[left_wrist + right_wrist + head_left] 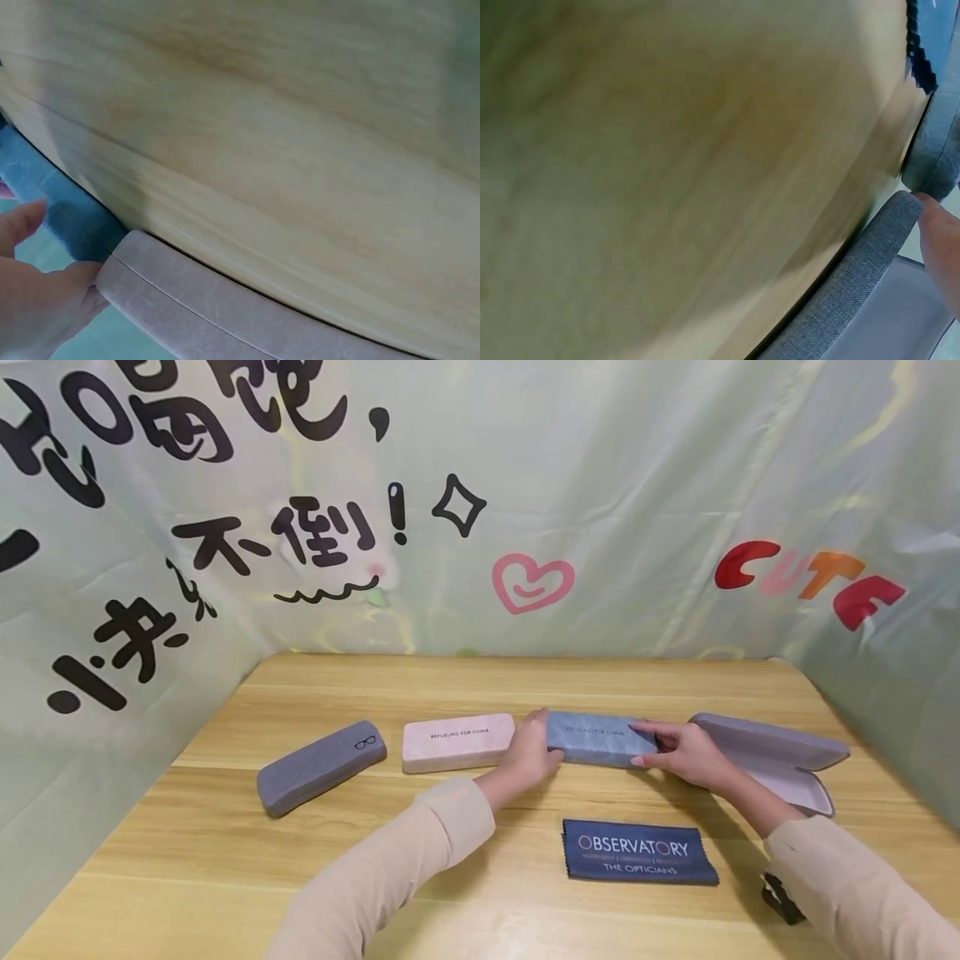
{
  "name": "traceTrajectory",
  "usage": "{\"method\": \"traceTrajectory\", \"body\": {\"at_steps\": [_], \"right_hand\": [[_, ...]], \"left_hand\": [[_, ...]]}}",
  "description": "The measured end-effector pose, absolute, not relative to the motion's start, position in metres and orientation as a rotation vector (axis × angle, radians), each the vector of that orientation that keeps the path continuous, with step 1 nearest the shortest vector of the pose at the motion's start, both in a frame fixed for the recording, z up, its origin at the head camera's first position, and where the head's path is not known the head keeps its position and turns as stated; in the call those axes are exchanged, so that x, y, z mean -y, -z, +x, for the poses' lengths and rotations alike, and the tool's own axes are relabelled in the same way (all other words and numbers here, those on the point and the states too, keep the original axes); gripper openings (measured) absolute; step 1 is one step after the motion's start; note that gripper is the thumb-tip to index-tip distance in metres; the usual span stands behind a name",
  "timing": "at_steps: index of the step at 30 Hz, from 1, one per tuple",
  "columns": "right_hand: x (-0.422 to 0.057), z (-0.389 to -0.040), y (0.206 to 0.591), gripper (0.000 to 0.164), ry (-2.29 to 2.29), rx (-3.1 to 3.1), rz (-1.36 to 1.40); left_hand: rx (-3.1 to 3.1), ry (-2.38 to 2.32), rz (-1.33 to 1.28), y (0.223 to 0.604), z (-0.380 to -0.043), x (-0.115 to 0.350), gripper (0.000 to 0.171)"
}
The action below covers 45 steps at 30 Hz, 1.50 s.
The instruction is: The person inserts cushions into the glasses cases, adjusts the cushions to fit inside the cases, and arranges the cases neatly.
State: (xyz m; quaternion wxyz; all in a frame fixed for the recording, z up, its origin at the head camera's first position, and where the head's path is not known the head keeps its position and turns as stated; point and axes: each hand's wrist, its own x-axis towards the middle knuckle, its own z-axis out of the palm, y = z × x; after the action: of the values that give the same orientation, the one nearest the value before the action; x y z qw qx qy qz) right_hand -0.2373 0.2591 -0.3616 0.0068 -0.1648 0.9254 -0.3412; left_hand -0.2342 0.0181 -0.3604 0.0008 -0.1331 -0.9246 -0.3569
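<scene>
A blue glasses case (600,742) lies closed on the table, its printed lid facing up. My left hand (527,752) holds its left end, thumb at the near side, right beside a pink glasses case (453,756). At the other end my right hand (688,753) grips the blue case, fingers on the lid and thumb low at the front. Close behind that hand, an open grey-purple glasses case (772,745) lies with its pale lining showing. The left wrist view shows the left thumb against the blue case (75,217), which meets the pink one.
A closed grey glasses case (322,768) lies angled at the left. In front of the blue case is a dark blue lens cloth (637,864) with white lettering. A small black object (782,900) is partly hidden by the right sleeve. Printed curtains surround the wooden table (487,893).
</scene>
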Motion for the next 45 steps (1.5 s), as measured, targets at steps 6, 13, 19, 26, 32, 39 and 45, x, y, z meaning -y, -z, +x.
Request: {"method": "traceTrajectory", "body": {"at_steps": [6, 13, 19, 26, 32, 39, 45], "right_hand": [[-0.258, -0.236, 0.362, 0.056, 1.036, -2.931, -0.537], [-0.254, -0.226, 0.354, 0.045, 1.028, -3.038, -0.547], [-0.251, -0.212, 0.347, 0.039, 1.068, -3.099, -0.535], [-0.253, -0.193, 0.345, 0.037, 1.120, -3.089, -0.489], [-0.258, -0.179, 0.351, 0.036, 1.179, -3.059, -0.473], [-0.260, -0.165, 0.357, 0.035, 1.193, -3.042, -0.518], [-0.263, -0.157, 0.362, 0.036, 1.270, -2.946, -0.495]], "left_hand": [[2.830, 1.216, -0.520, 0.355, -0.228, -0.015, 0.063], [2.702, 1.463, -0.645, 0.352, -0.221, -0.007, 0.056], [2.643, 1.735, -0.692, 0.353, -0.215, -0.001, 0.051], [2.644, 1.892, -0.748, 0.358, -0.205, 0.004, 0.049], [2.684, 1.895, -0.786, 0.363, -0.195, 0.008, 0.048], [2.752, 1.807, -0.769, 0.365, -0.188, 0.016, 0.048], [2.810, 1.745, -0.745, 0.367, -0.179, 0.018, 0.047]]}}
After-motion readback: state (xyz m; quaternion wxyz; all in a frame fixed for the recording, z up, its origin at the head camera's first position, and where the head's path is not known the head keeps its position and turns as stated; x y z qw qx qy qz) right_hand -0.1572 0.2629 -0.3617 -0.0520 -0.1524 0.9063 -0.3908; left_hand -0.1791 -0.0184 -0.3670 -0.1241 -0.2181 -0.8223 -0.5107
